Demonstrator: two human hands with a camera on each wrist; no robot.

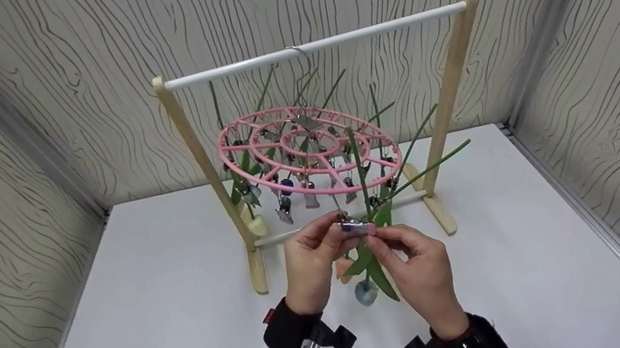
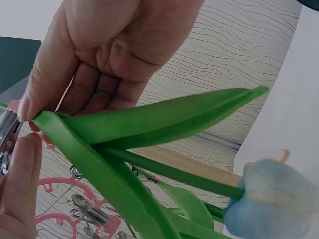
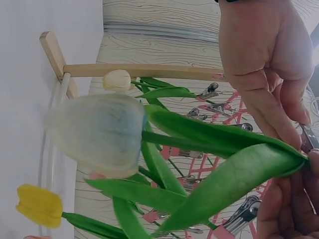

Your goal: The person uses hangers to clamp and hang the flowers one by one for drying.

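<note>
My left hand point(image 1: 309, 265) pinches a metal clip point(image 1: 355, 228) with pink tips, which hangs from the near rim of a pink round hanger point(image 1: 306, 150). My right hand point(image 1: 423, 268) pinches a pale blue tulip point(image 1: 366, 292) by its green stem and leaves, right against the clip's pink end. The flower head hangs down below both hands, while its stem point(image 1: 359, 172) stands up past the hanger's rim. In the left wrist view, the leaves point(image 2: 169, 122) spread out under the fingertips. Whether the clip's mouth is around the stem, I cannot tell.
A wooden stand with a white bar point(image 1: 374, 31) carries the hanger, which tilts toward me. Several other tulips hang from it head down, among them a cream one point(image 1: 257, 227), an orange one point(image 1: 343, 269) and a yellow one point(image 3: 40, 205). Other clips point(image 1: 310, 196) dangle beneath the rings.
</note>
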